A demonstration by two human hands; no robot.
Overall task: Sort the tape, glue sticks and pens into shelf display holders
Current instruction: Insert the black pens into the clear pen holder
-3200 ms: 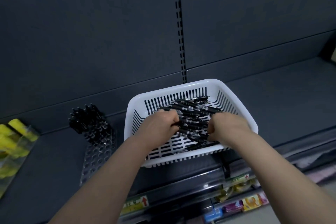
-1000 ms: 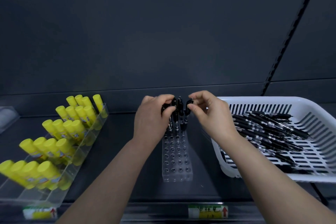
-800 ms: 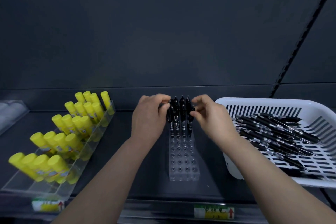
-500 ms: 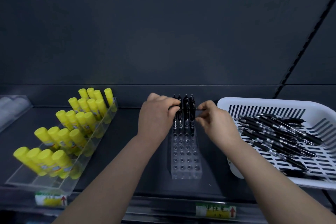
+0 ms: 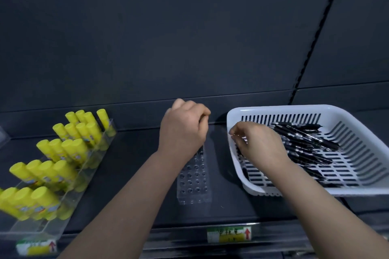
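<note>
So the left hand (image 5: 183,130) is mid-frame, fingers (image 5: 202,112) curled over the far end of the clear pen holder (image 5: 194,181) on the shelf (image 5: 130,153), and I can't tell what they're clamped on. The right hand (image 5: 261,145) is in the left end of the white basket (image 5: 357,191) at right, over loose black pens (image 5: 305,134), fingers bent close together, though I can't tell if they've got one. Yellow glue sticks (image 5: 69,147) stand in a clear tray (image 5: 42,231) at lower left.
</note>
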